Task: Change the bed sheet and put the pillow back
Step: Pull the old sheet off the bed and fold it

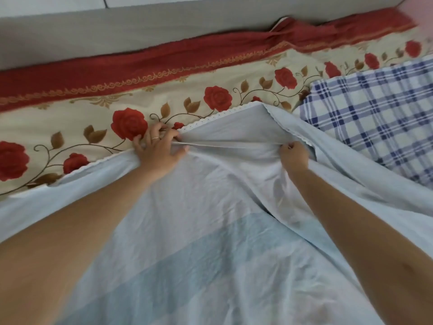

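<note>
A pale blue bed sheet (pixel 210 231) with a white lace edge covers the near part of the bed. Under it lies a cream sheet with red roses (pixel 93 113) and a red border, reaching the far side. My left hand (pixel 159 148) pinches a ridge of the blue sheet near its lace edge, with the other fingers spread on the rose sheet. My right hand (pixel 294 157) is closed on the same bunched ridge further right. A blue and white checked pillow (pixel 379 118) lies at the right, partly under the blue sheet's edge.
A grey bed frame or wall ledge (pixel 140 31) runs along the far side of the bed. The rose sheet's red border bunches up against it at the upper right.
</note>
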A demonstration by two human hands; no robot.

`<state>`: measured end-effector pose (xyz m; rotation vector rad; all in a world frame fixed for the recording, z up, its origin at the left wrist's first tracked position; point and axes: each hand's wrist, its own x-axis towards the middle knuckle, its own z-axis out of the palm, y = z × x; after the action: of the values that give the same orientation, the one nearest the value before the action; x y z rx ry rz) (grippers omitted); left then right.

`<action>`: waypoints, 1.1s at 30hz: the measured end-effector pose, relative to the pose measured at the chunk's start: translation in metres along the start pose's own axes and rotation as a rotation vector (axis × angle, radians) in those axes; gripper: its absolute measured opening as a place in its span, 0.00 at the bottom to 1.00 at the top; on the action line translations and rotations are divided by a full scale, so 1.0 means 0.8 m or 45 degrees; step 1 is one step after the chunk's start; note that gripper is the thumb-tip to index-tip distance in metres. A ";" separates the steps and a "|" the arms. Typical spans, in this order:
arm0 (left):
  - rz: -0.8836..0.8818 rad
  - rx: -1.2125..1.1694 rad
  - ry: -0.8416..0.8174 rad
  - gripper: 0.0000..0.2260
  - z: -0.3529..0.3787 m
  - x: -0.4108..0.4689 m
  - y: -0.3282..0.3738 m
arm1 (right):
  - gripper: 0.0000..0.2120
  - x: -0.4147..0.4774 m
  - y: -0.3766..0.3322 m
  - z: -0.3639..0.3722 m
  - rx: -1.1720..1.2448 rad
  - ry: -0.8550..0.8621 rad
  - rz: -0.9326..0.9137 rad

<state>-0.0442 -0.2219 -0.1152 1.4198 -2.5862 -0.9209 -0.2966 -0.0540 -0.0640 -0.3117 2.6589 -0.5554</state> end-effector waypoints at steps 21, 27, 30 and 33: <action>0.076 0.315 0.686 0.10 0.049 0.002 0.006 | 0.07 0.080 -0.055 0.028 0.447 0.317 -0.691; 0.046 0.270 0.767 0.10 0.051 0.006 0.002 | 0.06 0.096 -0.077 0.043 0.447 0.275 -0.645; 0.080 0.195 0.853 0.09 0.052 0.004 -0.003 | 0.04 0.113 -0.090 0.051 0.368 0.179 -0.474; 0.070 0.140 0.872 0.09 0.048 0.008 -0.001 | 0.08 0.121 -0.104 0.052 0.383 0.085 -0.260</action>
<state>-0.0591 -0.2086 -0.1490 1.3632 -2.1535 -0.2143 -0.3543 -0.1704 -0.0964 -0.4838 2.5705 -1.0332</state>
